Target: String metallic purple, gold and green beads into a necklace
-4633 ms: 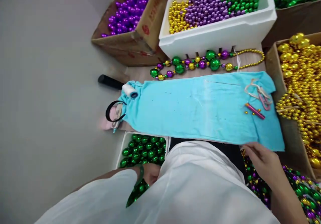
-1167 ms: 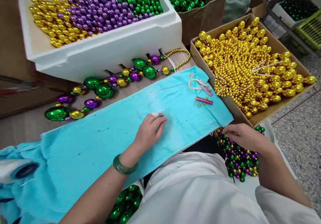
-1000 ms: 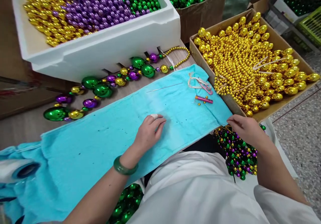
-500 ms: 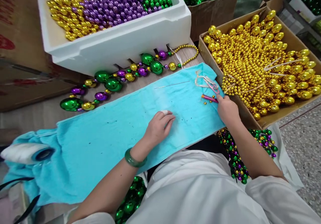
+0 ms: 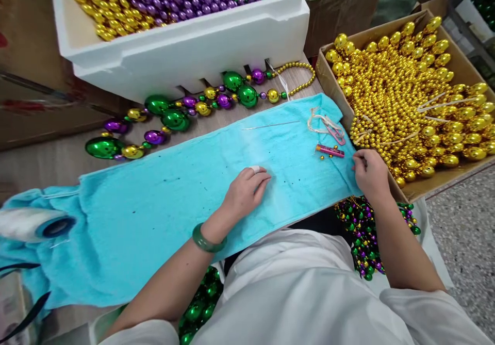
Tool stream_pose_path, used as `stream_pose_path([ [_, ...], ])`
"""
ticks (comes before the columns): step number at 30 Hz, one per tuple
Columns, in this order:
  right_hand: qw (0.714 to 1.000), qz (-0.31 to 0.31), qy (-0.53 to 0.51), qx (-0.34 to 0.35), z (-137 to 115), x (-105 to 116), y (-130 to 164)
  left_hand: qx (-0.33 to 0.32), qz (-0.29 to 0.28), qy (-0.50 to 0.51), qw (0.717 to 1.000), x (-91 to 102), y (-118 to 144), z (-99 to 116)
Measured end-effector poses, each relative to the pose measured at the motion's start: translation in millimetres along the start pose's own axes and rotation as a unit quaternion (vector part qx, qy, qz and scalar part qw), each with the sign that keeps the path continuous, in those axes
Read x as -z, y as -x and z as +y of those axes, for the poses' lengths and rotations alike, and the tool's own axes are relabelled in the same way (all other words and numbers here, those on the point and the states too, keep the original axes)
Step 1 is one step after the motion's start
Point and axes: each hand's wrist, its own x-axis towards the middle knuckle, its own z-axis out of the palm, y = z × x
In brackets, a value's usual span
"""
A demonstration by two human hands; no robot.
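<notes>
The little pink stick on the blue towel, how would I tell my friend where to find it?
Start at the long turquoise cloth towel spread across the wooden table, and follow it to its right end, beside the cardboard box of shiny gold beads. There lies the small pink plastic stick, just ahead of the right hand. It is straight and solid pink, unlike the loopy cream string above it.

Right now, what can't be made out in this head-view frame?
- Right hand: whether its fingers pinch anything; too small.
- Left hand on the turquoise towel: anything beneath is hidden by the palm.
- White foam box: far side cut by the top edge.
- Thread spool: blurred at the left edge.
</notes>
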Motion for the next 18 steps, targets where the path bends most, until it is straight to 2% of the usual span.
stream_pose_path([
  [3, 0.994, 0.001, -0.108, 0.001, -4, 6, 4, 0.006, 0.011, 0.026, 1.0, 0.5, -4, 6],
  [6, 0.983, -0.059, -0.172, 0.0, -18, 9, 8, 0.023, 0.025, 0.086, 0.996, 0.2, -14, 23],
  [9, 0.986, -0.087, -0.131, 0.057, -37, 8, 11, 0.03, 0.036, 0.178, 0.983, -5.8, -29, 46],
  [11, 0.986, -0.077, -0.097, 0.116, -47, 7, 12, 0.03, 0.028, 0.237, 0.971, -15.0, -41, 60],
  [13, 0.985, -0.06, -0.095, 0.134, -49, 7, 10, 0.032, 0.001, 0.274, 0.961, -27.9, -52, 70],
  [15, 0.989, -0.025, -0.125, 0.081, -41, 10, 3, 0.027, -0.04, 0.279, 0.959, -42.4, -59, 76],
  [18, 0.976, 0.028, -0.209, -0.051, -20, 20, -11, -0.012, -0.099, 0.23, 0.968, -60.5, -63, 78],
])
